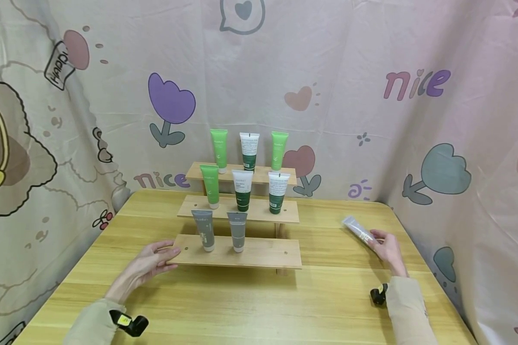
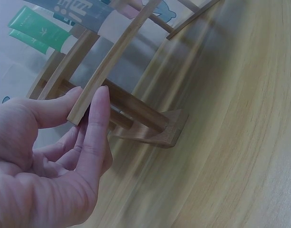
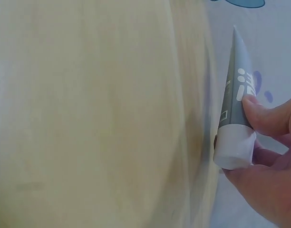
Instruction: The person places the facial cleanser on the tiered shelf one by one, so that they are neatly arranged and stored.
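My left hand (image 1: 152, 261) pinches the left end of the lowest board of a three-tier wooden display stand (image 1: 259, 254), thumb above and fingers below, as the left wrist view shows. At the right side of the table, my right hand (image 1: 387, 248) grips a grey squeeze tube (image 1: 359, 231) near its white cap (image 3: 234, 146), thumb along its side. Two more grey tubes, one on the left (image 1: 204, 231) and one nearer the middle (image 1: 238, 232), stand cap-down on the lowest board. The right part of that board carries no tube.
On the middle board stand a green tube (image 1: 211, 186) and two white-and-dark-green tubes (image 1: 242, 190). The top board (image 1: 261, 174) holds two green tubes (image 1: 278, 150) with a white-and-green one (image 1: 249, 150) between them. A printed curtain (image 1: 328, 57) hangs behind the wooden table (image 1: 328, 302).
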`<state>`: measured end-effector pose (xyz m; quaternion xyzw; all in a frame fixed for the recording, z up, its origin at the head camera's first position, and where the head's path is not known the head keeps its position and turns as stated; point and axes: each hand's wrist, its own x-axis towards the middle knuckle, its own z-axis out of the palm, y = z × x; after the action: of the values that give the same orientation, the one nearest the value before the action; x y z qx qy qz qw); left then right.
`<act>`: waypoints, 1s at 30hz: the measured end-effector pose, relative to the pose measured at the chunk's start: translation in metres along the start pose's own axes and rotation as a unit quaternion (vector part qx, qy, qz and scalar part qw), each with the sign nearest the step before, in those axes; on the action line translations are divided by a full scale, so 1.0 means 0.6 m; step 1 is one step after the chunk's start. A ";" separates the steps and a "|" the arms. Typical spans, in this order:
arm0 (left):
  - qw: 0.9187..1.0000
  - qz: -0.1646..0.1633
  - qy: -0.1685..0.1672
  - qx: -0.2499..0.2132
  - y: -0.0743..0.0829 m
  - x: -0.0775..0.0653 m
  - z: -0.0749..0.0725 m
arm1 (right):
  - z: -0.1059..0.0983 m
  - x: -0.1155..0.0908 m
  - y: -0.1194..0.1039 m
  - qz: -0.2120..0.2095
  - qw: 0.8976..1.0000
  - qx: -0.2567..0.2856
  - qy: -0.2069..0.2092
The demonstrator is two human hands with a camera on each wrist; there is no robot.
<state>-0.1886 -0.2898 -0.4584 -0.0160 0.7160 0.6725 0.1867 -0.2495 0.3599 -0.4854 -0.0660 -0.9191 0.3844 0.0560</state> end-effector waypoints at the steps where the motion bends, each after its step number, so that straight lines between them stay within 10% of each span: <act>1: 1.000 -0.001 -0.001 0.000 0.000 0.000 0.000 | 0.000 0.000 -0.001 -0.002 1.000 0.001 -0.001; 30: 1.000 0.002 -0.012 0.002 0.004 0.000 -0.001 | 0.011 0.001 -0.061 -0.035 0.989 0.137 -0.037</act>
<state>-0.1892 -0.2900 -0.4560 -0.0062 0.7153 0.6715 0.1935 -0.2542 0.3302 -0.4638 -0.0118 -0.8611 0.5063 0.0440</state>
